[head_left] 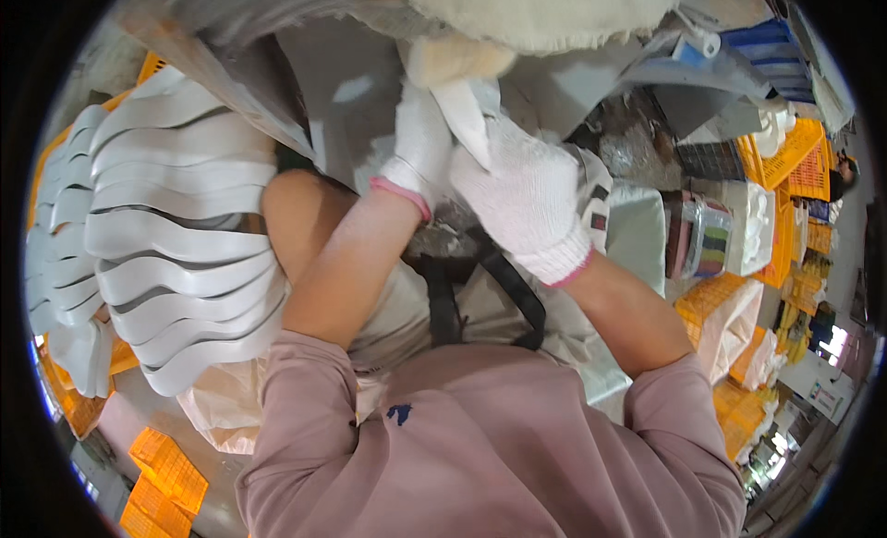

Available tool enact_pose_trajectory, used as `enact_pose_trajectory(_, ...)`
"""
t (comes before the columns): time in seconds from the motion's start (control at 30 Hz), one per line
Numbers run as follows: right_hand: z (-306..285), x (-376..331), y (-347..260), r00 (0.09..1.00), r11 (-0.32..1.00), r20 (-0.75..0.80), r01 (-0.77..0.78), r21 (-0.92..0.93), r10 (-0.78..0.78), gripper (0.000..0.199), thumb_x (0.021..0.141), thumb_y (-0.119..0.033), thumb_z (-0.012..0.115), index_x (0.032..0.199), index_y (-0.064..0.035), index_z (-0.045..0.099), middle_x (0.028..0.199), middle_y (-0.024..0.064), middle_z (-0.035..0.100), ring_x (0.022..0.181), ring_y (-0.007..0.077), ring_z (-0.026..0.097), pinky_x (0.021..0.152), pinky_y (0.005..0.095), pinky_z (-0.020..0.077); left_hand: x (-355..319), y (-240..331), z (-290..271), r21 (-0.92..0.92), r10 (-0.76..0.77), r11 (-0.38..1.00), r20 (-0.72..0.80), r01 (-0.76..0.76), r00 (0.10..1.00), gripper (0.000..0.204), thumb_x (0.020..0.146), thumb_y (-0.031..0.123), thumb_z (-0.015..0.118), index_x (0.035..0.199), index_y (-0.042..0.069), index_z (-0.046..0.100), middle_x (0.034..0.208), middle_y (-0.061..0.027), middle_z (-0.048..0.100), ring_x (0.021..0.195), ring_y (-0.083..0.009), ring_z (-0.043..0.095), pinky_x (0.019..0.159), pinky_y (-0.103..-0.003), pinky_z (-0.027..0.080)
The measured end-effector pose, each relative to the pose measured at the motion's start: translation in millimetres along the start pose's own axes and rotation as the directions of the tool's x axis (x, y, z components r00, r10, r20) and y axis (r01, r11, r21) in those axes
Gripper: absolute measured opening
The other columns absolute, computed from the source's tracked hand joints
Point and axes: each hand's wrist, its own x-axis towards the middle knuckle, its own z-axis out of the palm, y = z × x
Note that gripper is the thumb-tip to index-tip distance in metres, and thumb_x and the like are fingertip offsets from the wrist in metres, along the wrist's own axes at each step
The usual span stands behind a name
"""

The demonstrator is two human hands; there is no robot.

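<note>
Both hands wear white knitted gloves with pink cuffs and are close together at the upper middle. A smooth white piece with a narrow tip pointing toward me is held between them. My left hand is closed along its left side. My right hand is closed round its right side, thumb along it. At the far end of the piece is a rounded tan part; whether it is glove fingertips or something else, I cannot tell. Just beyond hangs a large, pale, frayed cloth wheel.
Wavy white pieces are stacked high at my left. Orange crates stand at lower left, and more orange crates line the right side. A grey machine housing surrounds the wheel. Right of my hands sits a striped box.
</note>
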Motion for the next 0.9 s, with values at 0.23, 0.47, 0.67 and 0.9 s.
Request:
enact_pose_trajectory(0.23,14,20,-11,0.985,0.989,-0.088,-0.145,0.034,0.147,0.021,0.09,-0.032,0.068,0.092,-0.0116,0.072,0.072,0.0162,0.069,0.068,0.037,0.072,0.062,0.0462,0.0569,-14,13,2,-0.465,-0.249,0.809,0.285,0.361,0.926,0.024,0.103,0.016,0.058,0.116,0.0,0.07,0.108,-0.0131,0.077,0.101,-0.0243,0.075,0.088,-0.038,0.059)
enact_pose_trajectory(0.47,12,23,-15,0.973,0.988,-0.188,-0.115,0.104,0.133,0.031,0.09,-0.033,0.075,0.109,-0.0088,0.077,0.088,0.0159,0.076,0.083,0.0385,0.075,0.075,0.0457,0.06,-16,20,-2,0.019,-0.084,0.996,0.353,0.083,0.932,0.032,0.108,0.022,0.053,0.123,-0.001,0.069,0.115,-0.016,0.075,0.111,-0.0251,0.072,0.097,-0.036,0.058)
enact_pose_trajectory(0.67,14,31,-3,0.978,0.991,-0.165,-0.126,0.046,0.132,0.032,0.088,-0.042,0.073,0.093,-0.0115,0.079,0.084,0.0185,0.075,0.077,0.0408,0.073,0.07,0.0504,0.0581,-27,11,10,0.699,0.212,0.681,0.094,-0.216,0.973,0.038,0.105,0.022,0.049,0.133,-0.003,0.054,0.115,-0.0267,0.074,0.102,-0.0357,0.074,0.093,-0.047,0.057)
enact_pose_trajectory(0.9,-39,10,-13,0.729,0.785,0.644,-0.53,0.321,0.229,0.046,0.077,-0.039,0.077,0.101,0.0002,0.073,0.092,0.0253,0.072,0.091,0.0371,0.074,0.081,0.0447,0.0588,-14,-8,15,-0.533,-0.367,0.754,0.146,0.385,0.919,0.043,0.112,0.045,0.04,0.115,0.009,0.065,0.106,-0.0111,0.07,0.077,-0.0271,0.07,0.072,-0.041,0.06)
